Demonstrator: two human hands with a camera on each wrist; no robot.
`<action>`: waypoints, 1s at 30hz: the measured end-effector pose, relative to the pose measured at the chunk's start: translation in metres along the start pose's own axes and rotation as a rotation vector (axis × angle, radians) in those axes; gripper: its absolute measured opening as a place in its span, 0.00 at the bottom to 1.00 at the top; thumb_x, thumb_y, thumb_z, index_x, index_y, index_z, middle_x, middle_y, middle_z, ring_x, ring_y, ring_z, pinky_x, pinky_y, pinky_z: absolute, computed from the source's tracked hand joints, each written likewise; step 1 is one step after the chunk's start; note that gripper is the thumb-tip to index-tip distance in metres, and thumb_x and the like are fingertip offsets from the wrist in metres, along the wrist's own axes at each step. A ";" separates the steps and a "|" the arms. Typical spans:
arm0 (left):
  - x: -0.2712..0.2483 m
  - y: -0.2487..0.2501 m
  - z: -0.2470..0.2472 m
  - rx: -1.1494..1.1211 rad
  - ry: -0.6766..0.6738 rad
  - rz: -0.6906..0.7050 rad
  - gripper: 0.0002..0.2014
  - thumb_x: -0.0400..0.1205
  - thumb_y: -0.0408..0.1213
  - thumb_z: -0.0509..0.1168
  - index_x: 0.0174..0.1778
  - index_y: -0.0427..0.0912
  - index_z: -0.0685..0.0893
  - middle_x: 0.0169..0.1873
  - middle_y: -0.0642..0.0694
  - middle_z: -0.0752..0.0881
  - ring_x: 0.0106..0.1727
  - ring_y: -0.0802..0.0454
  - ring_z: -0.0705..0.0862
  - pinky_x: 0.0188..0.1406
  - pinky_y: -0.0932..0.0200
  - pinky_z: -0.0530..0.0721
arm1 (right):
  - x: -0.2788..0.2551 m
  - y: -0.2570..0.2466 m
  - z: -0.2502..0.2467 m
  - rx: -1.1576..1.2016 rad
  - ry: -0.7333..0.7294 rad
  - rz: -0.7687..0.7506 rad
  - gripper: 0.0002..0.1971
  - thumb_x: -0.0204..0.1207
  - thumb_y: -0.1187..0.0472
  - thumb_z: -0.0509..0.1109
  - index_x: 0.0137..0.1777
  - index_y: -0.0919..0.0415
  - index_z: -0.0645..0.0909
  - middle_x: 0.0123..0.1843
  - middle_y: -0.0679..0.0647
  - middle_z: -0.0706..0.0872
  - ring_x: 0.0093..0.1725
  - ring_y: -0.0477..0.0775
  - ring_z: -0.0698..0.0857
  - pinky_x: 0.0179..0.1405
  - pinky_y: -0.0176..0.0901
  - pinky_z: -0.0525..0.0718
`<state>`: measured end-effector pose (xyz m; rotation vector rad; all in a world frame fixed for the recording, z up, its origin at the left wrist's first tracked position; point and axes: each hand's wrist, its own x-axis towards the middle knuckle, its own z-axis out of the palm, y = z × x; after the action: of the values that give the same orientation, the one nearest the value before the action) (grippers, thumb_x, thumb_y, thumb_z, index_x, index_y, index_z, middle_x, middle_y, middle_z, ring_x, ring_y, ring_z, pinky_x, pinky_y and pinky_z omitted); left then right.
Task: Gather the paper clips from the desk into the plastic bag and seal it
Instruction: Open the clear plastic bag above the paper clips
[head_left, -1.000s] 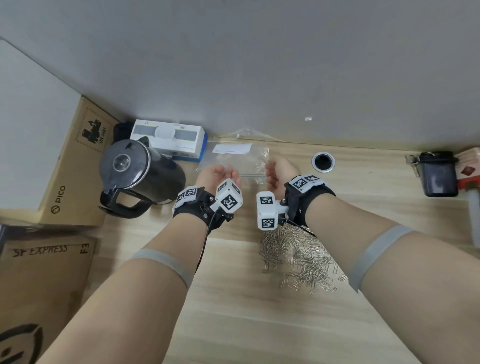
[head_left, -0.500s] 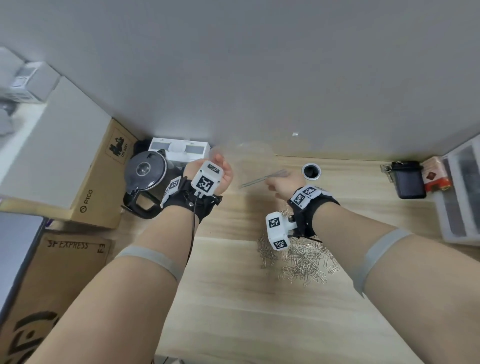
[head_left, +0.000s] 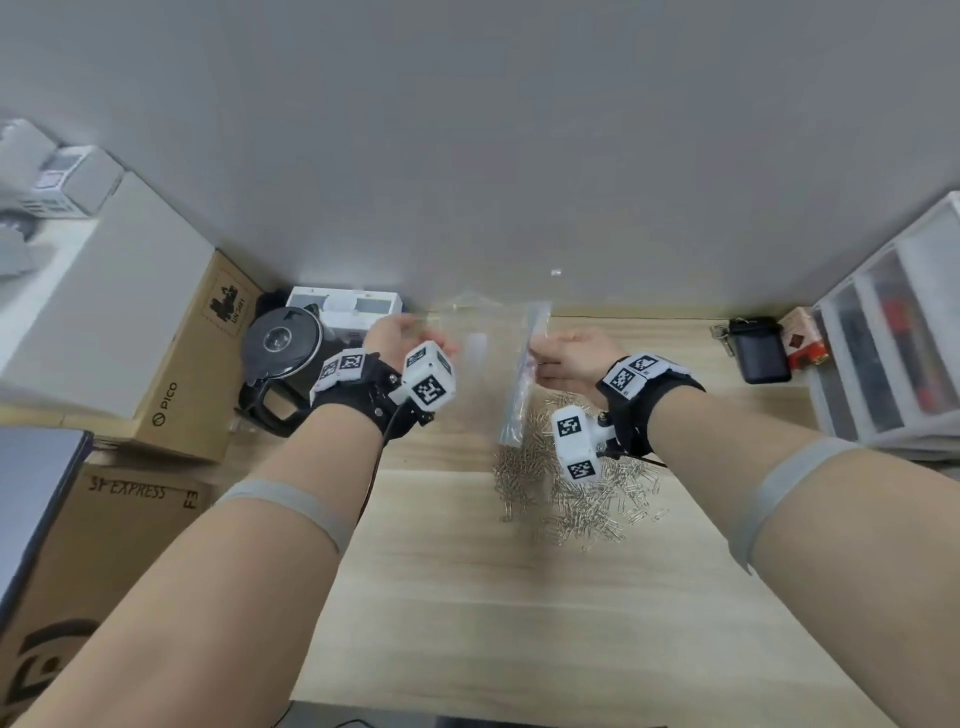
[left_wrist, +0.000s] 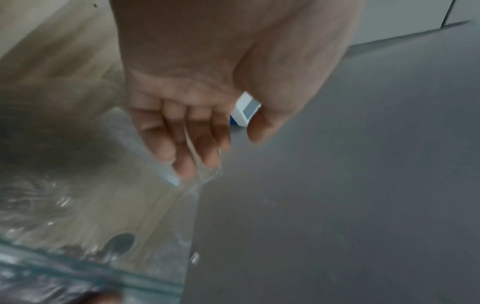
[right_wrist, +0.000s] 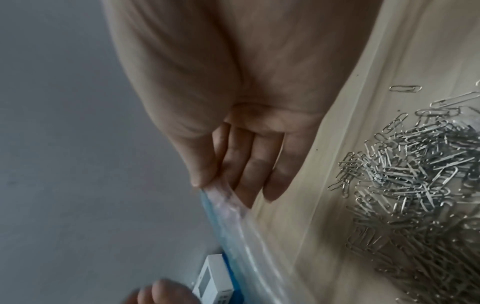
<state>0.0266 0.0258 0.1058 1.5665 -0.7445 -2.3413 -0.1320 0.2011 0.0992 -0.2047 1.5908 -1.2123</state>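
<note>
Both hands hold a clear plastic bag up above the back of the wooden desk. My right hand pinches its zip edge, which hangs nearly upright; in the right wrist view thumb and forefinger clamp the blue-tinted strip. My left hand is at the bag's opposite edge, where the film runs between its loosely curled fingers, the thumb apart. A pile of silver paper clips lies on the desk below my right wrist, also seen as paper clips.
A black kettle and a white box stand at the back left beside cardboard boxes. A black container and plastic drawers are at the right. A cable hole shows through the bag.
Both hands have lifted the bag off the desk. The zip edge has swung from lying across to hanging nearly upright in my right hand, and my left hand has moved left and up.
</note>
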 end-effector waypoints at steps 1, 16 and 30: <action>-0.012 -0.001 0.008 0.099 -0.033 -0.021 0.15 0.85 0.47 0.59 0.39 0.39 0.77 0.31 0.44 0.82 0.32 0.43 0.85 0.33 0.56 0.83 | -0.001 -0.001 0.003 0.006 -0.013 -0.006 0.06 0.79 0.64 0.74 0.41 0.63 0.84 0.41 0.59 0.89 0.42 0.56 0.88 0.63 0.55 0.87; -0.059 -0.015 0.059 1.201 -0.224 0.425 0.13 0.71 0.34 0.80 0.46 0.42 0.84 0.42 0.38 0.91 0.42 0.50 0.90 0.54 0.48 0.91 | -0.005 -0.012 0.015 -0.098 -0.018 -0.123 0.16 0.64 0.57 0.86 0.30 0.54 0.79 0.32 0.51 0.88 0.38 0.49 0.87 0.48 0.43 0.86; -0.048 -0.045 0.057 1.350 -0.021 0.404 0.03 0.81 0.29 0.64 0.44 0.34 0.83 0.30 0.38 0.91 0.32 0.43 0.93 0.45 0.43 0.92 | -0.015 0.000 -0.005 -0.394 0.017 -0.125 0.18 0.65 0.58 0.86 0.20 0.57 0.82 0.29 0.57 0.90 0.30 0.50 0.83 0.35 0.40 0.84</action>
<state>-0.0021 0.1015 0.1377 1.4188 -2.6484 -1.4594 -0.1302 0.2140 0.1082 -0.5538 1.8440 -0.9847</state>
